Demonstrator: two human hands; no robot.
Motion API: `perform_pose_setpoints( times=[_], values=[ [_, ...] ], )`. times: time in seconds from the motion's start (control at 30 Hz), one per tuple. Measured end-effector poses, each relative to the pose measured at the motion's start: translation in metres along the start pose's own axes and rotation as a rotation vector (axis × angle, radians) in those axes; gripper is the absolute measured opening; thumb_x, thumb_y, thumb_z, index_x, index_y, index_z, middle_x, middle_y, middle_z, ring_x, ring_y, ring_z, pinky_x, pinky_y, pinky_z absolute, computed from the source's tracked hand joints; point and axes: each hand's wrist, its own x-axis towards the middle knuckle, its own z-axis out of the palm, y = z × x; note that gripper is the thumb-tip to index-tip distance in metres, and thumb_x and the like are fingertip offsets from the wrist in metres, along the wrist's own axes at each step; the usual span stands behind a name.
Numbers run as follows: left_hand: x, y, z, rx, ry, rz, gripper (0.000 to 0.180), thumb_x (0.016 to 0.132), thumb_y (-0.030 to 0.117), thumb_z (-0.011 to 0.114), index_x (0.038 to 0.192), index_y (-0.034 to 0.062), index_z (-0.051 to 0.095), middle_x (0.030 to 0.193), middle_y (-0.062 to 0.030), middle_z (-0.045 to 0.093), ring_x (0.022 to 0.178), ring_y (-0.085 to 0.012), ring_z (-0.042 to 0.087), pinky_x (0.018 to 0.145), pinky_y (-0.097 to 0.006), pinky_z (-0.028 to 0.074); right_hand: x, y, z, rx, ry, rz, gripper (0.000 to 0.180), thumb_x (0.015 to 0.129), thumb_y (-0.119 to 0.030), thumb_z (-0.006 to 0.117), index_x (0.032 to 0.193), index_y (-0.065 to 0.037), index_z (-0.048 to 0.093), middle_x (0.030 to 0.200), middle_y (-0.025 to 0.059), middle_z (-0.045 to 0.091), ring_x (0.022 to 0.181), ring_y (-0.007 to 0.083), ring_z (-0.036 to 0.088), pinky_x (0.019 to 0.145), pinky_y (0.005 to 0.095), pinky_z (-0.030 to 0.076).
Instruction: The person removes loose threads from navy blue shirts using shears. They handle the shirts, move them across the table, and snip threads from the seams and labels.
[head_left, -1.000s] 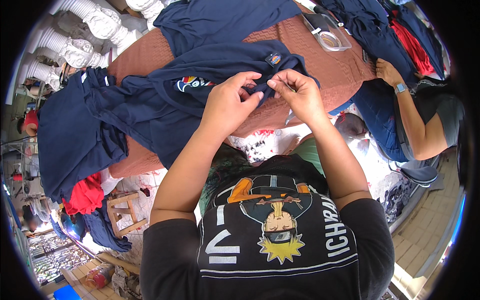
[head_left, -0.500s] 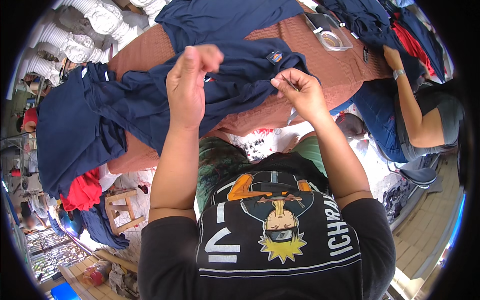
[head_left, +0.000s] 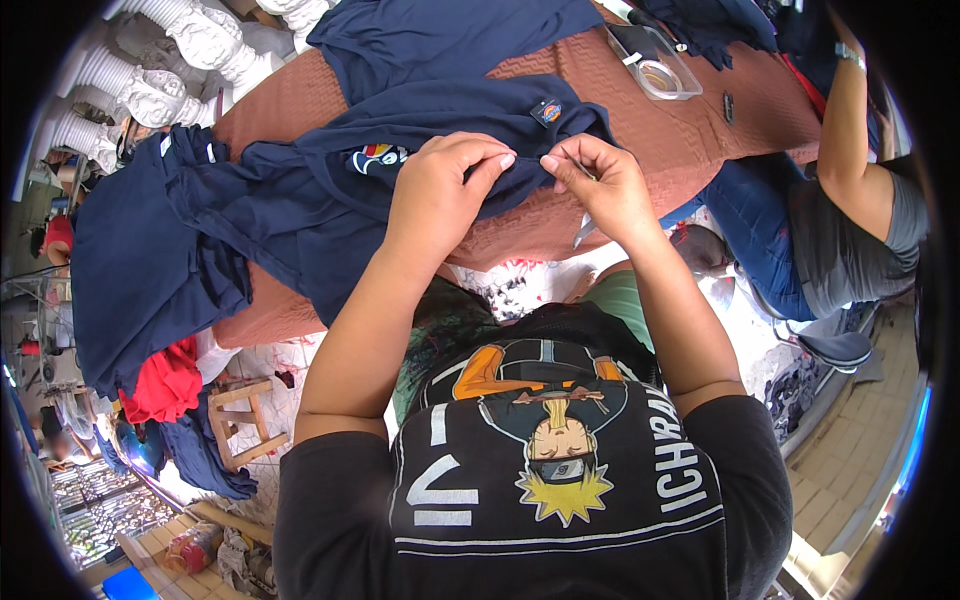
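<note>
1. Closest in, we see a black printed shirt (head_left: 560,570) on the wearer.
2. Ahead of it, the left hand (head_left: 437,192) has thumb and forefinger pressed together; whether cloth sits between them, we cannot tell.
3. Just beside it, the right hand (head_left: 607,195) pinches the near edge of a navy garment (head_left: 440,108), and we notice a pointed silvery blade (head_left: 583,232) jutting below it.
4. We find that garment lying rumpled across the brown-covered table (head_left: 675,140), under both hands.
5. Farther right, we see a clear box (head_left: 685,85) with a tape roll (head_left: 643,75) inside.
6. Beyond the table's left side, we see white sculpted pieces (head_left: 155,97).
</note>
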Motion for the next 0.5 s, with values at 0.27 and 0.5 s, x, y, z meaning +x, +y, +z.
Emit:
perform_pose_setpoints(
  times=[0.27, 0.5],
  values=[
    [0.007, 0.009, -0.001, -0.334, -0.179, -0.246, 0.015, 0.094, 0.014, 0.060, 0.099, 0.0008, 0.066, 0.086, -0.0030, 0.068, 0.069, -0.0078, 0.064, 0.061, -0.021, 0.049, -0.002, -0.001, -0.002, -0.039, -0.067, 0.040, 0.014, 0.087, -0.015, 0.071, 0.090, -0.002, 0.068, 0.073, -0.0003, 0.064, 0.065, 0.0052, 0.056, 0.061, 0.0218, 0.046],
    [0.008, 0.008, -0.002, -0.382, -0.191, -0.345, 0.017, 0.096, 0.020, 0.058, 0.098, 0.0033, 0.062, 0.081, -0.0034, 0.066, 0.067, -0.0088, 0.065, 0.058, -0.020, 0.046, -0.002, -0.015, -0.010, -0.266, -0.134, 0.031, 0.012, 0.086, -0.014, 0.072, 0.091, -0.003, 0.069, 0.074, -0.0001, 0.065, 0.065, 0.0054, 0.054, 0.061, 0.0226, 0.045]
  ],
)
